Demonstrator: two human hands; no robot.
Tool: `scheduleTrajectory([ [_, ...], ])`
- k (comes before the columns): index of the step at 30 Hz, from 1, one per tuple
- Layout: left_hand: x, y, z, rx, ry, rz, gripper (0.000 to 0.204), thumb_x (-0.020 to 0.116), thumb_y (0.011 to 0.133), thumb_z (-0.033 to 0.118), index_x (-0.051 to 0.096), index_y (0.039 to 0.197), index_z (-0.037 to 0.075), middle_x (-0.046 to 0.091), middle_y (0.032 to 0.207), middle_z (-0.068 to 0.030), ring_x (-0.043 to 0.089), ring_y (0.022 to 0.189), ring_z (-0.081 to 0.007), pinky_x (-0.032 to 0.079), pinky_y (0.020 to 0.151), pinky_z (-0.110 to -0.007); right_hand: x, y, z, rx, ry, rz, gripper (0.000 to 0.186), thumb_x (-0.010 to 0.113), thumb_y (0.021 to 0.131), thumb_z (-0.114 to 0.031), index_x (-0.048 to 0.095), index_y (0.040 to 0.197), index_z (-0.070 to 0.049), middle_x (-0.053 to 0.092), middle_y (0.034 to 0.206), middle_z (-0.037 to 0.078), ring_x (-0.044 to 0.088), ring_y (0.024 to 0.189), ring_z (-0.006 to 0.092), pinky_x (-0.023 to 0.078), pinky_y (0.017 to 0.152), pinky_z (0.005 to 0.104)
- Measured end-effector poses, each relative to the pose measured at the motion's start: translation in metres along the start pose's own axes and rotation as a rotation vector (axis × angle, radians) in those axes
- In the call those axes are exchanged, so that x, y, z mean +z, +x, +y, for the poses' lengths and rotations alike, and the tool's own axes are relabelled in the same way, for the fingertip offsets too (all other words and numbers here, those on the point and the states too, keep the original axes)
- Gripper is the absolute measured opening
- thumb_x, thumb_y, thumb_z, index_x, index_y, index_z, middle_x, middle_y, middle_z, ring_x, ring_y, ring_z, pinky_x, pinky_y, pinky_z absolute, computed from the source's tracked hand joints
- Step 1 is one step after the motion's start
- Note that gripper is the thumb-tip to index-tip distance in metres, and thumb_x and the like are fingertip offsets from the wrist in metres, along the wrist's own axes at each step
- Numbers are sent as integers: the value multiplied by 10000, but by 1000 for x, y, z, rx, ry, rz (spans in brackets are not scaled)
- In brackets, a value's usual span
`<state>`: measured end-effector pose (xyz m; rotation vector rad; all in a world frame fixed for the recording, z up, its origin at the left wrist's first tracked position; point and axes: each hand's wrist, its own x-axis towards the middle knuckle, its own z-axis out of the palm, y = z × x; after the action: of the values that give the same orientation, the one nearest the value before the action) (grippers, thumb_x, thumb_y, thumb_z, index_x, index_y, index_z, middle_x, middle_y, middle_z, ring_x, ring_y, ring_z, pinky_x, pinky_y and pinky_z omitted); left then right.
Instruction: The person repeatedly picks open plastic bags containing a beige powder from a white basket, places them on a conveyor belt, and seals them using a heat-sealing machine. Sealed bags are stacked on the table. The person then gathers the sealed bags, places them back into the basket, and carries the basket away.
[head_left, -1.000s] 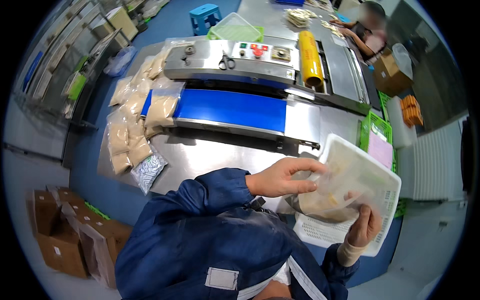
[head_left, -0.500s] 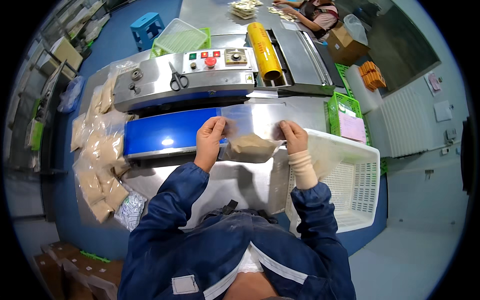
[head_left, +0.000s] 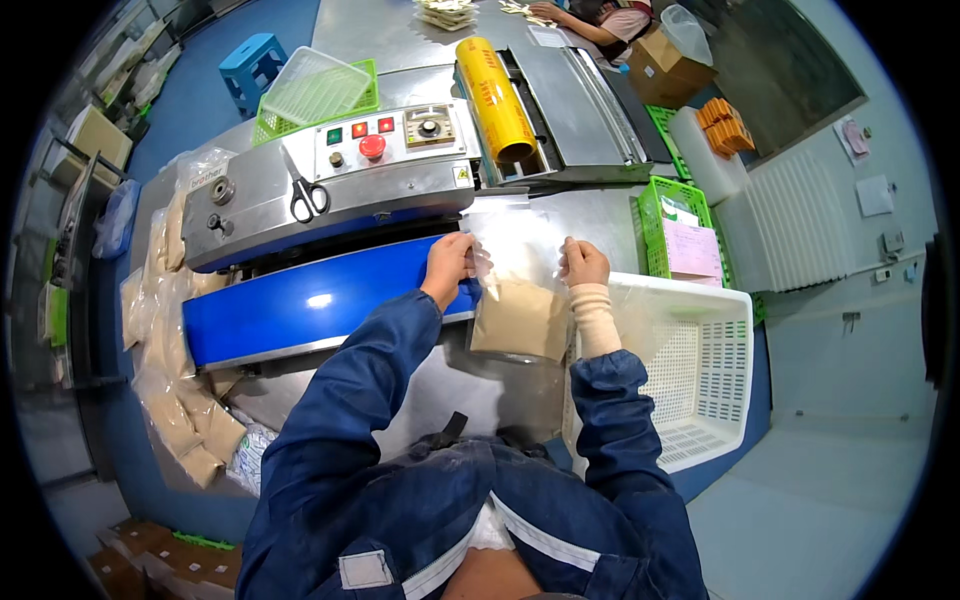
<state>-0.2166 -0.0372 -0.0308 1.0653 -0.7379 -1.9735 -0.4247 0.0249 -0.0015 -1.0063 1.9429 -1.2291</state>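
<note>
Left grip [head_left: 448, 268]: thumb and fingers pinching the upper left edge of the bag [head_left: 520, 318], above the right end of the belt [head_left: 320, 310]

Right grip [head_left: 585, 264]: thumb and fingers pinching the upper right edge of the same bag

Bag: one, clear film, tan contents; full part just below and between both grips, on the body side; bare film spread between them; whether anything beneath bears its weight cannot be told

Handling, by judgement: pinches best matched in height, with a light, even outward pull, as thin film would likely pucker if one side lags; contents best low and level, the bare film free of creases

Belt: blue, reaching leftward from the left grip

Machine [head_left: 350, 215]: metal, beyond the left grip; scissors [head_left: 300, 182] on top

Roll [head_left: 495, 100]: yellow, well beyond both grips

White basket [head_left: 665, 350]: slotted, right of the right grip, toward the body

Filled bags [head_left: 170, 400]: heaped, well left of the left grip

Bench [head_left: 420, 395]: metal, bodyward of the left grip
</note>
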Motion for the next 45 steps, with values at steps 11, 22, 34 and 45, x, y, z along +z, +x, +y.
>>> scheduleTrajectory([
  [11,0,35,-15,214,50,157,124,512,845,138,550,768,48,540,634,-16,505,492,-77,321,389,-184,6,42,3,-19,-234,-34,318,522,798,-281,624,685,-2,580,539,93,556,485,197,453,539,307],
  [22,-25,38,0,229,63,262,143,543,797,119,547,693,21,548,624,-35,493,484,-102,335,404,-214,31,47,-12,82,-101,-179,337,509,827,-272,611,666,5,571,526,71,538,453,152,439,489,282],
  [34,-69,26,11,272,144,371,135,550,793,119,533,697,26,532,611,-29,485,466,-85,298,368,-195,66,55,-5,90,-91,-352,353,509,823,-293,606,688,18,574,563,90,529,497,176,431,532,294],
  [45,-102,5,26,284,143,469,106,540,797,110,544,726,33,501,607,-1,414,453,-59,267,366,-198,104,42,-17,150,-58,-457,329,525,829,-286,626,745,16,573,566,70,496,440,140,406,454,279],
])
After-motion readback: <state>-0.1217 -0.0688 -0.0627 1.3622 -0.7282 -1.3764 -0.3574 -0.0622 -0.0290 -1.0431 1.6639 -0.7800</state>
